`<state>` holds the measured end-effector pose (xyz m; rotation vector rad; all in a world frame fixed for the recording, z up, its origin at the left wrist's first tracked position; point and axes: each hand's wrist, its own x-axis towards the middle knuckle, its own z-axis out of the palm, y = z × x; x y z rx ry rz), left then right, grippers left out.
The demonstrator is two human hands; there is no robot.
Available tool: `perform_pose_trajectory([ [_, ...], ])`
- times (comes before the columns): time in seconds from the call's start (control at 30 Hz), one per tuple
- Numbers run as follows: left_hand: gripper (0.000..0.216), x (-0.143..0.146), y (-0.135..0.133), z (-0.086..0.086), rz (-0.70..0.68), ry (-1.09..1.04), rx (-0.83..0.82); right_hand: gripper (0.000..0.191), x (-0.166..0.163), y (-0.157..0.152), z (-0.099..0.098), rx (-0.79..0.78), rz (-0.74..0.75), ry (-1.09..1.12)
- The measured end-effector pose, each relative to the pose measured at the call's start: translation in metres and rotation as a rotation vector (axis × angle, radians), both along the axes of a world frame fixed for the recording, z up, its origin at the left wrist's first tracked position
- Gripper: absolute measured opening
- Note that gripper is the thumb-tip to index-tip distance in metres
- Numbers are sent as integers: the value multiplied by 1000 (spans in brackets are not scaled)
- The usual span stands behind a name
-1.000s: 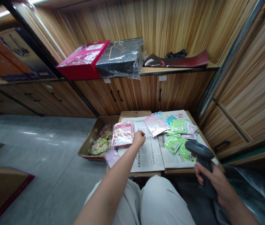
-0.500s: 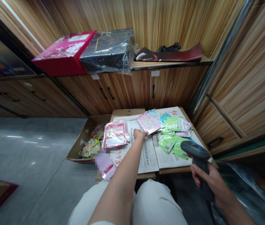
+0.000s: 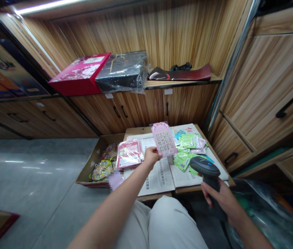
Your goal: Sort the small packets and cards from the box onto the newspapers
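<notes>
My left hand (image 3: 152, 156) pinches the lower left edge of a pink sticker sheet (image 3: 164, 140), a flat packet printed with rows of small pictures. The sheet is tilted up above the newspaper (image 3: 159, 178). In my right hand (image 3: 217, 193) is a dark barcode scanner (image 3: 206, 169) with a small blue light on top, its head towards the packets. Several green packets (image 3: 181, 160) with barcodes lie between the sheet and the scanner, some pink and blue ones among them. Left of my left hand sits a stack of red-and-white packets (image 3: 129, 154) in clear wrap.
An open cardboard box (image 3: 84, 176) with colourful bagged items stands at the left. Above, a shelf carries a pink box (image 3: 80, 74), a black plastic-wrapped box (image 3: 122, 72) and a dark red curved piece (image 3: 182, 73). Wooden cabinets (image 3: 141, 109) close off the back.
My left hand has lifted the pink sheet off the pile and turned it more upright. The scanner in my right hand has shifted a little left. The camera view has tipped upward.
</notes>
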<state>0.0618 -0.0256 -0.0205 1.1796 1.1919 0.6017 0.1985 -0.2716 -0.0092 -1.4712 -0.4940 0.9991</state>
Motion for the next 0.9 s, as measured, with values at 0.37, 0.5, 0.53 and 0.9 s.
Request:
perform_pose_trajectory([
  [0.37,18,14,-16,-15,-60,-48,142,46,-2,8,-5,-41,12,-63],
  [0.5,16,14,-15,-17,-52,-7,173,44,-2,8,-4,-50,19,-73],
  [0.53,15,13,-15,-17,-49,6,181,44,-2,8,-4,-48,23,-73],
  [0.9,17,11,-16,-11,-49,30,144,48,-5,9,0,-25,41,-16],
])
